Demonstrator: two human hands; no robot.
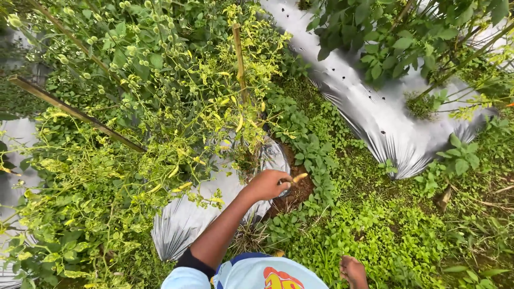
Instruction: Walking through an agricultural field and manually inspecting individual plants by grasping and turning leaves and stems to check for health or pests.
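Observation:
My left hand (267,184) reaches forward from the bottom of the view and pinches a small yellow chili pepper (300,176) between its fingertips. It hovers over bare brown soil (294,195) at the foot of a chili plant (176,107) with yellowing leaves and several thin yellow peppers. The plant grows through silver plastic mulch (187,219). My right hand is out of sight; a rounded shape at the bottom edge (353,272) looks like a bare foot.
A wooden stake (239,59) stands in the plant and a longer pole (75,112) slants across the left. A second mulch-covered bed (375,112) with leafy plants (396,37) runs at the upper right. Low green weeds (375,230) cover the furrow between.

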